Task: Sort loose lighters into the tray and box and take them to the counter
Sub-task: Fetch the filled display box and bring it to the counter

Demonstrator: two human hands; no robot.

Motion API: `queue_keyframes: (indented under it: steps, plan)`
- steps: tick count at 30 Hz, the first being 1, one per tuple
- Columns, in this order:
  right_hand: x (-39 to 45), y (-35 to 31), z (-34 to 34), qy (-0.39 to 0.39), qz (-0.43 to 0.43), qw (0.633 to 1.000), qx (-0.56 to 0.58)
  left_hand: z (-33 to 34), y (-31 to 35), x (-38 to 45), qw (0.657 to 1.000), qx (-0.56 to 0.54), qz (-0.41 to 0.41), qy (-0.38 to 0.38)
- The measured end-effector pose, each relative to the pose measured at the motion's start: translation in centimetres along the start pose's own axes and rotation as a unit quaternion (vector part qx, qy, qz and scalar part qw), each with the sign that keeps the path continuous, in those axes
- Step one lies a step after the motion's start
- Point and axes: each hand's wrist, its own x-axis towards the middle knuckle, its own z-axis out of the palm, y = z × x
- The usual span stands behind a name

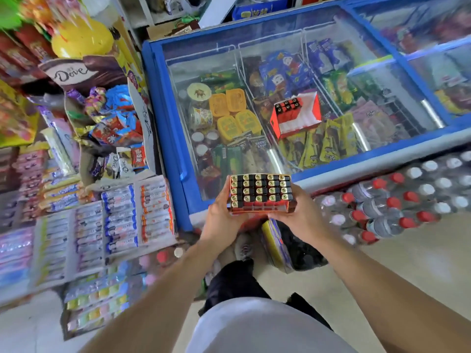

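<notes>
I hold an orange tray [260, 208] packed with several upright black-and-gold lighters [260, 189] in front of me, above the floor by the freezer's near corner. My left hand [221, 215] grips its left side and my right hand [300, 212] grips its right side and front. A red and white box [298, 118] rests on the freezer's glass lid, open at the top, with several black lighters [286, 105] standing in its back-left corner and the other slots bare.
A blue-framed chest freezer [163, 123] full of ice creams fills the middle. Candy and gum racks [102, 225] line the left. Shrink-wrapped water bottles [395, 200] lie at the right. A yellow-purple box [276, 245] and black bag sit on the floor by my feet.
</notes>
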Motion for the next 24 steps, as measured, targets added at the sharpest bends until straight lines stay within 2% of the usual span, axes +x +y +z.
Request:
queue_keyframes:
  steps: [4,7,11,18,21,24]
  plan:
    - [-6.7,0.8,1.1,-0.008,-0.013,0.999,0.036,0.8,-0.6,-7.5,0.999,-0.002,0.005,0.034]
    - [-10.6,1.3,2.6,-0.049,0.01,0.996,0.072,0.5,-1.6,-12.4,0.999,-0.004,-0.001,0.049]
    - [-14.5,0.4,5.8,-0.094,-0.007,0.993,0.076,-0.6,-4.2,-18.2,0.995,-0.051,-0.027,0.085]
    - [-19.0,-1.1,15.2,-0.163,-0.034,0.986,0.024,-4.8,-11.1,-27.6,0.981,-0.052,-0.079,0.171]
    - [-21.3,-3.1,20.4,-0.195,-0.036,0.98,0.022,-8.2,-14.4,-31.7,0.974,-0.061,-0.098,0.195]
    - [-24.0,-5.5,26.4,-0.239,-0.037,0.97,-0.026,-12.7,-18.5,-35.9,0.967,-0.054,-0.118,0.22]
